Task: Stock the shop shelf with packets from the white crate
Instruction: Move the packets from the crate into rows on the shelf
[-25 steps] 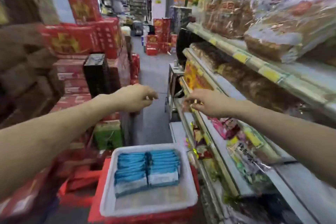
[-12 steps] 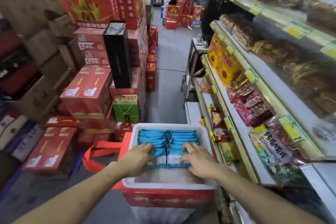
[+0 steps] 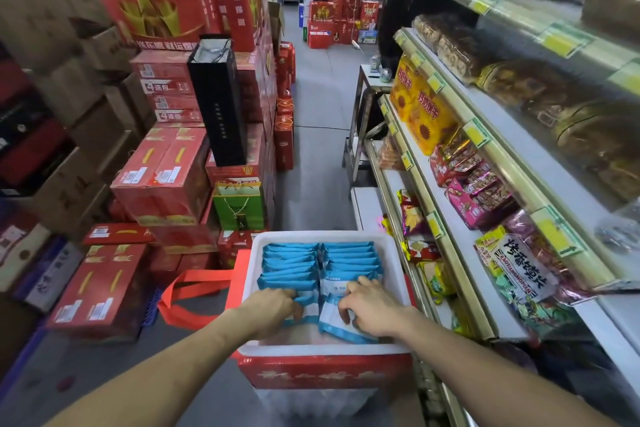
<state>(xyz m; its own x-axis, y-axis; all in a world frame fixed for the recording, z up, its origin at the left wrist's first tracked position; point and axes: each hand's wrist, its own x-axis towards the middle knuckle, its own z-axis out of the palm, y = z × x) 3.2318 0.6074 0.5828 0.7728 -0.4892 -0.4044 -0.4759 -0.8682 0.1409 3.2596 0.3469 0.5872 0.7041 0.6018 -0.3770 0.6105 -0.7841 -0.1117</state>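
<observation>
Two bare hands reach down into a white crate [image 3: 394,253] at the lower centre of the head view, where two rows of blue and white packets [image 3: 320,258] stand on edge and fill the crate's far half. The left hand [image 3: 268,308] is curled with its fingers closed on the nearest packet of the left row. The right hand [image 3: 369,310] presses spread fingers onto the nearest packets of the right row, which tilt toward the crate's near rim; whether it actually grips one cannot be told. The near part of the crate floor is bare. The crate sits on a red box [image 3: 325,373] with a red strap handle [image 3: 188,298] looping out to the left. Along the right side of the frame runs the shop shelf [image 3: 446,246], its tiers edged with yellow price tags and stocked with snack bags; the crate's right rim lies just beside the shelf edge. At left, stacked red cartons [image 3: 162,173] rise high, with a tall black bag [image 3: 218,100] standing among them. Between cartons and shelf, a strip of grey aisle floor [image 3: 318,135] stays open toward the upper centre.
</observation>
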